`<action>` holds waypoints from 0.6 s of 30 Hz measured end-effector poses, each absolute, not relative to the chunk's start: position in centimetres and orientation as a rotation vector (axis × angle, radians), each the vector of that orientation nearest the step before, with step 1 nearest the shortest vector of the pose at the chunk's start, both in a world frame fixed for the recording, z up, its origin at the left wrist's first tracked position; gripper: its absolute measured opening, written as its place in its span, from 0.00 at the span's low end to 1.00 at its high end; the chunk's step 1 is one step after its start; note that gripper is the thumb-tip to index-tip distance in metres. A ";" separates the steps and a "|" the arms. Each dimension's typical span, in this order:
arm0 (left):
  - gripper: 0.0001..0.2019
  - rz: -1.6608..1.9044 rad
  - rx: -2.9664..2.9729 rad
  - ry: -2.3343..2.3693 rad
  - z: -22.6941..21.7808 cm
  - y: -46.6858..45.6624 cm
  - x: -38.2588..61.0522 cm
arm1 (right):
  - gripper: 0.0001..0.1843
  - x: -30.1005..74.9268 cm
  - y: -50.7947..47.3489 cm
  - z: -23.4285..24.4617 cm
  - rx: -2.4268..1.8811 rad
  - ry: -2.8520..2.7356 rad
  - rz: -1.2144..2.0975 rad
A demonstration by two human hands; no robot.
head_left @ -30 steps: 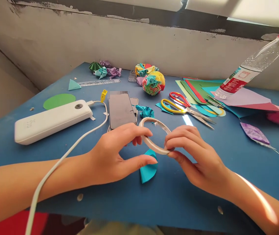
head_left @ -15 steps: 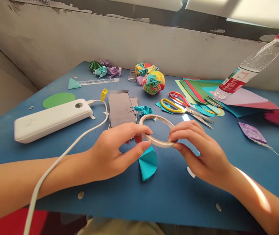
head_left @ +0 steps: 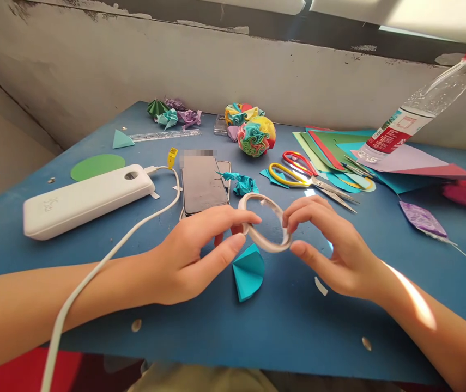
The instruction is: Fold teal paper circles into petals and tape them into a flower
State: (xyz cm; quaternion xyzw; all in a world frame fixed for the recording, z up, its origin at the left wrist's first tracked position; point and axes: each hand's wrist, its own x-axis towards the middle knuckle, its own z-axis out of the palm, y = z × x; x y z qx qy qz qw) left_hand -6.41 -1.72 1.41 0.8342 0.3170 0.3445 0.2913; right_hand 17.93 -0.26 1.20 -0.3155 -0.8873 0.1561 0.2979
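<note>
A narrow roll of double-sided tape (head_left: 268, 244) is tilted in the air above the table, between my two hands. My left hand (head_left: 200, 256) pinches its left side, with the index finger over the rim and the thumb below. On the other side, my right hand (head_left: 337, 247) has its fingertips inside the ring and its thumb against the outer edge. Below the roll lies a folded teal paper piece (head_left: 249, 273). Behind it are crumpled teal paper (head_left: 243, 184) and scissors (head_left: 314, 181) with red and yellow handles, blades open.
A white power bank (head_left: 88, 201) lies at left; its cable (head_left: 114, 247) crosses my left forearm. A phone (head_left: 202, 182) is beyond my left hand. Paper balls (head_left: 256, 136) stand near the wall. At right are coloured paper sheets (head_left: 416, 159) and a water bottle (head_left: 404, 120).
The tape roll has turned and tipped, its right side now lower. My right fingers have loosened and shifted on the ring; my left hand keeps its pinch.
</note>
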 end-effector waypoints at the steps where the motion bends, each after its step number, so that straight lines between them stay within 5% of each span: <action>1: 0.14 0.915 2.225 0.837 1.5 -1.8 -6.4 | 0.07 17.9 -0.3 1.2 -0.826 -2.389 0.369; 8: 0.15 0.917 2.247 0.841 1.5 -1.8 -6.1 | 0.11 16.5 -1.4 0.6 -0.722 -2.491 0.032; 13: 0.17 0.850 2.246 0.889 1.3 -1.8 -6.1 | 0.02 16.5 -1.1 0.2 -0.737 -2.498 -0.288; 18: 0.15 0.785 2.309 1.054 0.6 -1.4 -5.7 | 0.08 17.8 0.0 0.7 -0.806 -2.532 -0.504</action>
